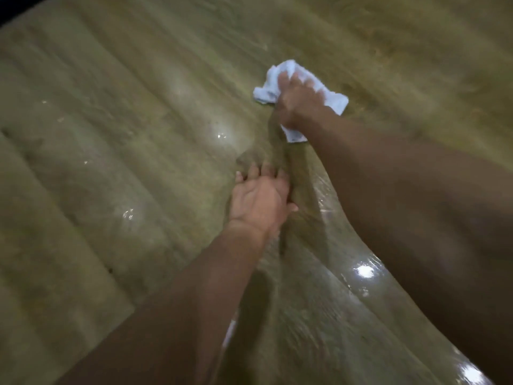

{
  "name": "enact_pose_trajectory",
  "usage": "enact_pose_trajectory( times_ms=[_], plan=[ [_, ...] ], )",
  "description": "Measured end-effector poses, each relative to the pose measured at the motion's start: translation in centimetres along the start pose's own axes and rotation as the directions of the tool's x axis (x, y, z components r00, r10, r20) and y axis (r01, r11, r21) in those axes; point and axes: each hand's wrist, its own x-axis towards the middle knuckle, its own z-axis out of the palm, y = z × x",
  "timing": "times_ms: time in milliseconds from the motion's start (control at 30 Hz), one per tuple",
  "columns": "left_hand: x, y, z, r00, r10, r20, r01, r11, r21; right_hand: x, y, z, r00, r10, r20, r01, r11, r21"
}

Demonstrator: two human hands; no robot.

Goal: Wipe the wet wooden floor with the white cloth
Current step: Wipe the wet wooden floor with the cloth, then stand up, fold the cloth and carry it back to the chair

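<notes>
Wooden floor [133,140] fills nearly the whole view, planks running diag., wet sheen w/ bright light spots [364,270] near lower right. Dark strip [14,6] at top-left corner, can't tell what it is. White cloth [268,91] lies bunched on floor, upper centre. Right hand [297,102] presses on it, fingers spread over top; cloth's middle hidden under palm. Left hand [261,202] flat on floor, fingers straight, well apart from the cloth. Whole frame motion-blurred; plank seams & right fingertips smeared.
</notes>
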Motion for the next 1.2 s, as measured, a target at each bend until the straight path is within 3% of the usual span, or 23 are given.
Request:
enact_pose_trajectory(
  times_ms=[33, 67, 100, 133, 167, 300, 367, 433, 467, 533, 600, 667, 733, 767, 867, 900, 933, 967, 1000, 1067, 1200],
  plan=[
    [-0.7, -1.5, 0.3, 0.997, -0.052, -0.052, 0.052, 0.999, 0.001, -0.6, -1.0, 1.6, 0.999, 0.016, 0.048, -0.019, 0.998, 0.060],
    [-1.6, -3.0, 0.2, 0.993, -0.097, -0.071, 0.097, 0.995, -0.010, -0.7, -1.7, 3.1, 0.990, 0.000, 0.141, 0.008, 0.999, -0.052],
    [-2.4, -4.4, 0.2, 0.988, -0.140, -0.059, 0.139, 0.990, -0.025, -1.5, -2.7, 5.2, 0.942, 0.047, 0.333, 0.012, 0.985, -0.174],
    [-3.2, -5.8, 0.4, 0.985, -0.169, -0.020, 0.168, 0.985, -0.046, -2.6, -2.6, 8.5, 0.934, 0.042, 0.355, 0.126, 0.891, -0.435],
    [-4.0, -6.9, 0.5, 0.984, -0.178, 0.026, 0.180, 0.981, -0.074, -3.8, -2.4, 11.2, 0.940, 0.016, 0.342, 0.199, 0.788, -0.583],
    [-6.1, -9.8, 1.6, 0.984, -0.136, 0.115, 0.154, 0.974, -0.167, -4.2, -1.1, 10.4, 0.877, -0.138, 0.460, 0.405, 0.728, -0.553],
    [-5.8, -9.9, 2.1, 0.984, -0.105, 0.145, 0.126, 0.982, -0.140, -1.8, -0.2, 7.7, 0.937, -0.092, 0.337, 0.301, 0.700, -0.647],
    [-5.5, -10.1, 2.5, 0.989, -0.091, 0.115, 0.107, 0.985, -0.135, -0.6, 0.1, 6.3, 0.995, 0.002, 0.097, 0.067, 0.711, -0.700],
    [-5.8, -10.4, 2.8, 0.995, -0.077, 0.065, 0.087, 0.984, -0.155, -1.0, -0.2, 6.7, 0.998, 0.039, 0.045, 0.004, 0.715, -0.699],
    [-6.9, -10.9, 3.2, 0.995, -0.095, -0.028, 0.080, 0.935, -0.345, -3.5, -1.1, 8.4, 0.994, 0.068, 0.090, 0.015, 0.709, -0.705],
    [-8.2, -10.6, 3.2, 0.971, -0.234, -0.052, 0.142, 0.737, -0.661, -7.9, -2.0, 10.5, 0.972, 0.092, 0.214, 0.081, 0.730, -0.678],
    [-10.1, -9.3, 2.6, 0.888, -0.456, -0.057, 0.223, 0.536, -0.814, -13.7, -3.1, 12.3, 0.956, 0.094, 0.278, 0.115, 0.753, -0.648],
    [-12.9, -7.4, 1.9, 0.777, -0.627, -0.059, 0.344, 0.502, -0.793, -20.1, -4.7, 13.4, 0.937, 0.125, 0.325, 0.103, 0.793, -0.601],
    [-14.4, -6.5, 1.6, 0.760, -0.650, -0.005, 0.429, 0.507, -0.748, -23.2, -5.6, 13.9, 0.923, 0.146, 0.355, 0.094, 0.810, -0.579],
    [-19.0, -4.4, 1.5, 0.784, -0.505, 0.361, 0.619, 0.583, -0.527, -30.7, -8.8, 14.6, 0.850, 0.294, 0.438, -0.060, 0.879, -0.473],
    [-20.7, -3.8, 1.3, 0.774, -0.461, 0.433, 0.631, 0.618, -0.469, -32.6, -10.2, 14.6, 0.851, 0.332, 0.407, -0.155, 0.900, -0.408],
    [-22.5, -3.5, 1.1, 0.758, -0.441, 0.481, 0.643, 0.630, -0.435, -34.0, -11.5, 14.5, 0.871, 0.404, 0.279, -0.304, 0.890, -0.338],
    [-24.3, -3.2, 0.9, 0.738, -0.446, 0.507, 0.663, 0.620, -0.420, -35.3, -12.6, 14.5, 0.844, 0.499, 0.197, -0.432, 0.850, -0.302],
    [-26.0, -3.0, 0.6, 0.713, -0.464, 0.525, 0.690, 0.597, -0.409, -35.9, -14.0, 13.9, 0.793, 0.588, 0.157, -0.542, 0.800, -0.259],
    [-28.5, -2.9, -0.5, 0.672, -0.494, 0.552, 0.735, 0.534, -0.417, -36.0, -17.0, 12.4, 0.692, 0.682, 0.236, -0.655, 0.731, -0.193],
    [-31.2, -3.3, -5.2, 0.624, -0.518, 0.586, 0.776, 0.316, -0.547, -36.0, -23.6, 9.9, 0.633, 0.741, 0.221, -0.773, 0.620, 0.136]
  ],
)
